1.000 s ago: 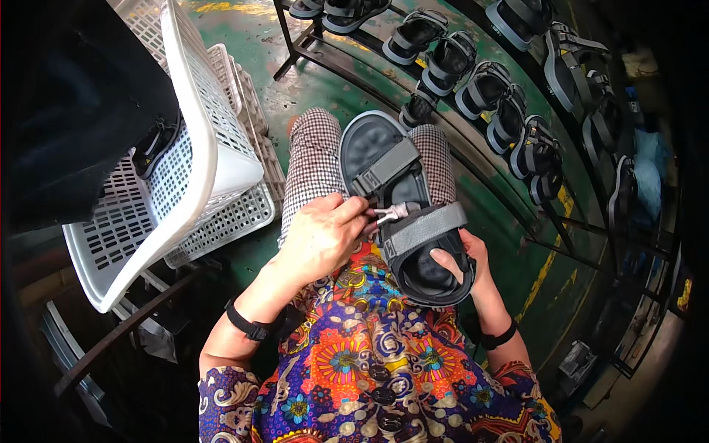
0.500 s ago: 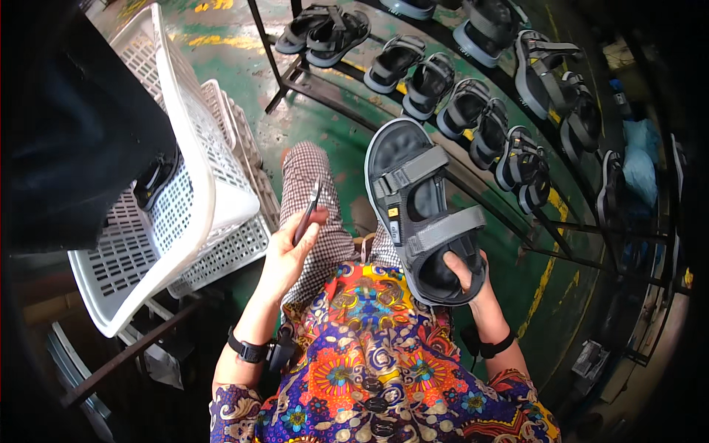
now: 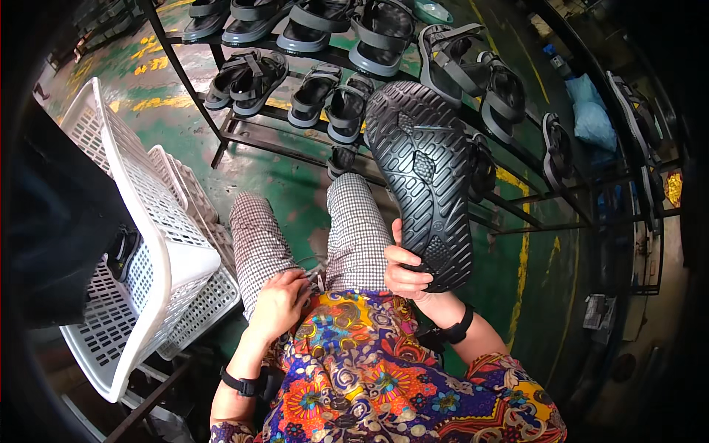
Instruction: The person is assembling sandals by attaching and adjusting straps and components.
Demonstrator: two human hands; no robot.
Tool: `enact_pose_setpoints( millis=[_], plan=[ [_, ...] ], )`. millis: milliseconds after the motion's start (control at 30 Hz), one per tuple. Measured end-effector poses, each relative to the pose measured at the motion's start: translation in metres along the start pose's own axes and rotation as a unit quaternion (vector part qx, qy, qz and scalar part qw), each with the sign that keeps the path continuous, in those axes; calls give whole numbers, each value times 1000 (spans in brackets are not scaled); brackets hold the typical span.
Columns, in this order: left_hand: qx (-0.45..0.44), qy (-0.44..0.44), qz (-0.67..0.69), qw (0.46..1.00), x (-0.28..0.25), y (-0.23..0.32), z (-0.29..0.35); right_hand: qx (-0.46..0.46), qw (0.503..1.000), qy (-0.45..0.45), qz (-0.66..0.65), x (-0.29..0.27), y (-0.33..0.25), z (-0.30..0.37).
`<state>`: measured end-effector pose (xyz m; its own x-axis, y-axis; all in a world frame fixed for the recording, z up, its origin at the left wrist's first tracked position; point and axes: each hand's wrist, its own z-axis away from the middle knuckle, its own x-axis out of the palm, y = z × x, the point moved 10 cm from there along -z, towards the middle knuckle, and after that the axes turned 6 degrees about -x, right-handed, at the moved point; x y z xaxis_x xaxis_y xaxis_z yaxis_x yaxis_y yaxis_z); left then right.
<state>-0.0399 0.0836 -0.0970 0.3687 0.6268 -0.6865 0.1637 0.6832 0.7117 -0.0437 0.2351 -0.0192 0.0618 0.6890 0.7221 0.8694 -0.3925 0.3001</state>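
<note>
My right hand (image 3: 408, 272) is closed around the heel end of a black sandal (image 3: 425, 177), raised in front of me. The sandal's ridged black outsole faces me, toe end up, so its straps are hidden. Down at my lap, my left hand (image 3: 279, 304) lies against the patterned shirt and checked trousers, back of the hand up. Its fingers are curled in and mostly hidden, and whatever they hold is out of sight.
Ahead, a black metal rack (image 3: 288, 151) carries several grey-strapped sandals (image 3: 382, 33). At my left stands a tilted white plastic basket (image 3: 159, 258) with a dark sandal (image 3: 122, 251) in it; more white baskets (image 3: 199, 310) sit beneath. Pale blue bags (image 3: 591, 111) lie at the right.
The sandal has been turned over from its strap side to its outsole. My left hand has dropped to my lap, and its slim pointed metal tool no longer shows. The view has shifted right.
</note>
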Motion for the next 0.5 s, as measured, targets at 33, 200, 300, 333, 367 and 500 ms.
enact_pose_setpoints(
  millis=[33, 200, 300, 333, 367, 500],
  plan=[
    [7, -10, -36, 999, 4, 2, 1, -37, 999, 32, 6, -5, -4, 0],
    [35, -30, -113, 993, 10, 9, 3, -248, 955, 161, 2, -26, -27, 21],
    [51, -34, -124, 990, 10, 15, -7, -164, 984, 60, 47, -14, -32, 17],
    [48, -41, -119, 991, 10, 17, -9, -93, 994, -7, 58, -3, -24, 11],
    [56, -48, -101, 992, 11, 23, -9, -19, 994, -73, 73, 12, -13, 6],
    [59, -77, -125, 987, 29, -2, -3, -172, 881, 268, 348, 21, -60, 28]
  ],
)
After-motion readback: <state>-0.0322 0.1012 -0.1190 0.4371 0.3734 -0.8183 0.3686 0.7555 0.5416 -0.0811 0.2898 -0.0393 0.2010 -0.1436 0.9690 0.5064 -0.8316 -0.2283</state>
